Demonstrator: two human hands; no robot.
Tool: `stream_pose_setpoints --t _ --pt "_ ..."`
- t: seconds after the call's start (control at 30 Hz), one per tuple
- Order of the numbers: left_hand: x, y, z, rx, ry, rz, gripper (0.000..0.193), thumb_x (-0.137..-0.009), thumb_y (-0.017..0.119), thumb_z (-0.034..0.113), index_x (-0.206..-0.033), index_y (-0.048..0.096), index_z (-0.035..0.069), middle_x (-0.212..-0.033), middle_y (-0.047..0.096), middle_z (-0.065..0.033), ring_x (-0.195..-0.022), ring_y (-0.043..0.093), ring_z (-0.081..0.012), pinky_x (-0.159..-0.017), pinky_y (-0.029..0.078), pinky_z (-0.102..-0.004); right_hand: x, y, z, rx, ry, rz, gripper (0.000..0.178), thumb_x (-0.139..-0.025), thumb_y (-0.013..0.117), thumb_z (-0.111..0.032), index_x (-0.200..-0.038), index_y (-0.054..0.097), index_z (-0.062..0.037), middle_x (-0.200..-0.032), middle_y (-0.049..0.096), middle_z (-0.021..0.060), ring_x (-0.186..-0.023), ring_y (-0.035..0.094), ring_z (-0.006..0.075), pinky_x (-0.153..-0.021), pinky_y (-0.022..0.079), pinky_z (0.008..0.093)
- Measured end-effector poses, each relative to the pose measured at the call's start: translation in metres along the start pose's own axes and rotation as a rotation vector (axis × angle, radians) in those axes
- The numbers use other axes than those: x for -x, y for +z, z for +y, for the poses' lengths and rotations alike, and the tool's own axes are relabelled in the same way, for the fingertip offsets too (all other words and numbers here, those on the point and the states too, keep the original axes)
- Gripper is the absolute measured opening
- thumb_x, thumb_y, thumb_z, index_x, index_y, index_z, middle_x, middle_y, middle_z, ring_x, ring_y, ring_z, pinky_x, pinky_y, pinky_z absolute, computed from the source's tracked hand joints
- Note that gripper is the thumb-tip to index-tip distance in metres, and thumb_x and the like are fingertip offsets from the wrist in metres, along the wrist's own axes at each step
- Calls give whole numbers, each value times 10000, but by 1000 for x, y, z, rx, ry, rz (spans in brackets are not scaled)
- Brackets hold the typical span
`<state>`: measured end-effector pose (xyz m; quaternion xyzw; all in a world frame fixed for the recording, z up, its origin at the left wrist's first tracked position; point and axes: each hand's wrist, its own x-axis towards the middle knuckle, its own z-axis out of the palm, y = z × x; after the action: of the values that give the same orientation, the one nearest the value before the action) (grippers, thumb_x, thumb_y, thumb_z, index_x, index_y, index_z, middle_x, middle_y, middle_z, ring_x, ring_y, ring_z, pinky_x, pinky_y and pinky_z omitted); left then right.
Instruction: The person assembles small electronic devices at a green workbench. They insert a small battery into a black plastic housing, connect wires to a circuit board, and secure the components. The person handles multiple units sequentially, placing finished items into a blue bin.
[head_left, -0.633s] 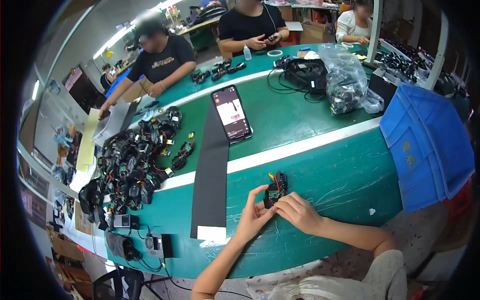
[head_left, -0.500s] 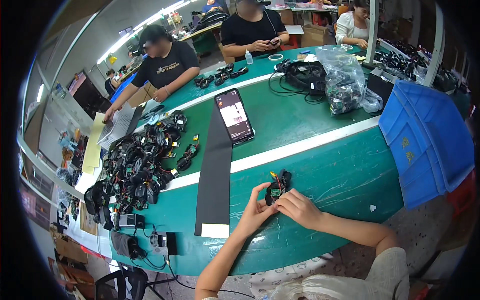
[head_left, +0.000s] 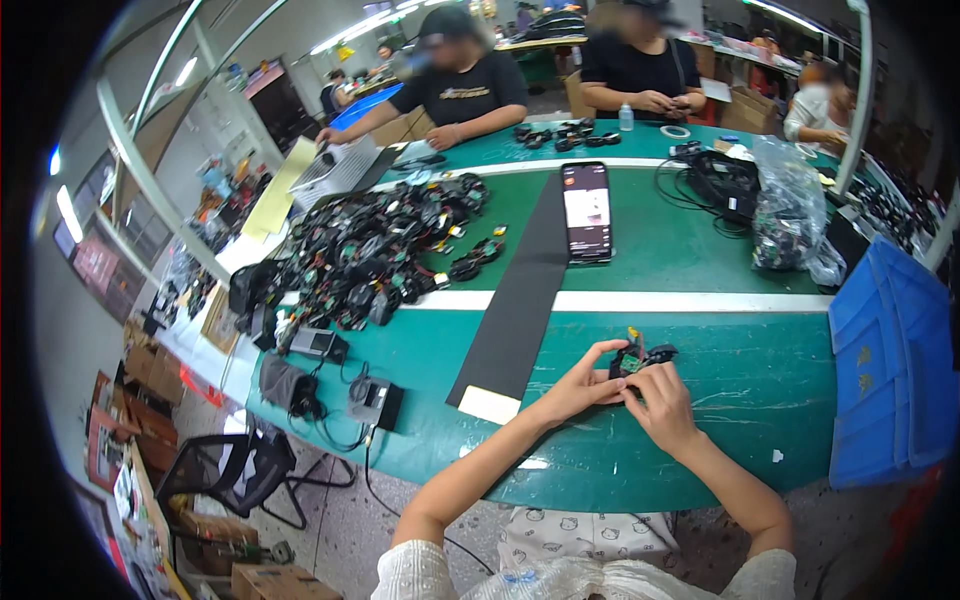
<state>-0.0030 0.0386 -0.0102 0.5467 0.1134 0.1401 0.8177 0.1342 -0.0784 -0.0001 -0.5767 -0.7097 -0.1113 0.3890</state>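
Both my hands meet over the green table around a small black electronic assembly point(head_left: 629, 362). It has a green circuit board, thin red wires and a yellow-tipped part sticking up. My left hand point(head_left: 585, 387) grips its left side, thumb below and index finger along the upper edge. My right hand point(head_left: 662, 408) pinches at its lower right with the fingertips, which hide what they touch. A black rounded piece of the assembly shows just above the right fingers. Beyond my hands a phone point(head_left: 587, 214) with a lit screen stands at the far end of a black strip point(head_left: 510, 320).
A large heap of similar black assemblies point(head_left: 370, 250) lies to the left, with small power boxes point(head_left: 375, 402) and cables nearer. At right stand a blue bin point(head_left: 885, 370) and a plastic bag of parts point(head_left: 785, 210). Co-workers point(head_left: 465, 95) sit across the table.
The view has swung left, so the table and my hands appear farther right. My hands keep hold of the assembly in nearly the same pose.
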Motion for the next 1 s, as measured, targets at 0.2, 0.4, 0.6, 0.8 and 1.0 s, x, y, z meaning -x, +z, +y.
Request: stream_pose_setpoints --t 0.2,0.4,0.6,0.8,1.0 --pt "-2 5 -7 -25 54 102 430 -958 432 108 -1355 269 132 -888 564 -51 -870 572 -85 -780 505 -210 -5 -5 -4 52 -18 12 254 -650 682 -16 -865 547 -8 -810 521 110 -797 509 281 -684 446 366" --pt "1 13 -12 -76 87 159 424 -954 423 74 -1347 269 121 -923 585 -70 -881 565 -87 -777 501 -224 -5 -5 -8 209 -46 -54 267 -640 673 -14 -876 550 12 -839 511 118 -816 504 268 -716 460 361" --pt "5 17 -11 -302 111 159 540 -908 462 -23 -1372 224 114 -1076 590 -159 -969 555 -114 -837 468 -243 -1 -1 -6 250 -36 -82 253 -666 662 -15 -894 559 25 -850 515 122 -834 508 267 -730 460 358" --pt "1 12 -10 -254 164 148 561 -901 497 -15 -1373 221 112 -1075 595 -162 -982 558 -121 -832 462 -233 -5 -2 -3 131 -16 -55 210 -698 662 -1 -883 566 25 -837 532 113 -808 513 257 -711 457 353" --pt "1 13 -8 -117 87 146 559 -902 517 6 -1373 235 109 -1013 609 -133 -905 561 -88 -773 467 -206 0 -2 4 15 -19 -59 170 -704 672 21 -843 574 22 -797 526 102 -781 511 249 -669 448 342"
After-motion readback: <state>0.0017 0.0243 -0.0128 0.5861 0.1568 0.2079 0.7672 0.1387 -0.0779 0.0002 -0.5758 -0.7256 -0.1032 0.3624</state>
